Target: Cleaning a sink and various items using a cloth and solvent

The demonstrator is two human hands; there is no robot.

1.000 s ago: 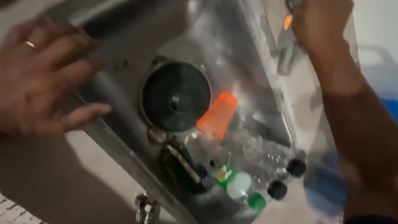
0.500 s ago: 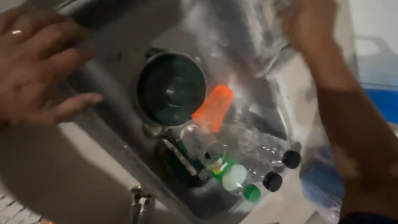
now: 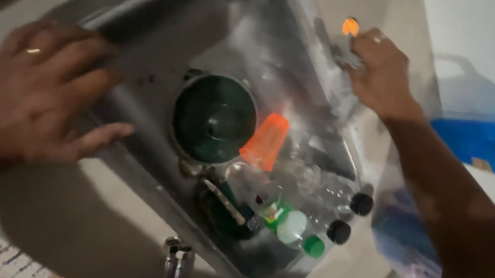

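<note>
Head view looked down on a steel sink (image 3: pixel 166 28) sunk in the bench (image 3: pixel 29 225). Left hand (image 3: pixel 32 100) lay spread flat, fingers open, on the sink's rim. Right hand (image 3: pixel 381 74) had its fingers closed around a small grey tool with an orange tip (image 3: pixel 350 27) at the far rim; it probably handled light and stiff, likely wet, best gripped along its shaft. Lower in the basin lay clear bottles (image 3: pixel 316 198) and an orange cup (image 3: pixel 265 141).

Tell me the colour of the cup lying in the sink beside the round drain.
Orange. The cup shows clearly in the head view, tipped over next to the drain.
</note>
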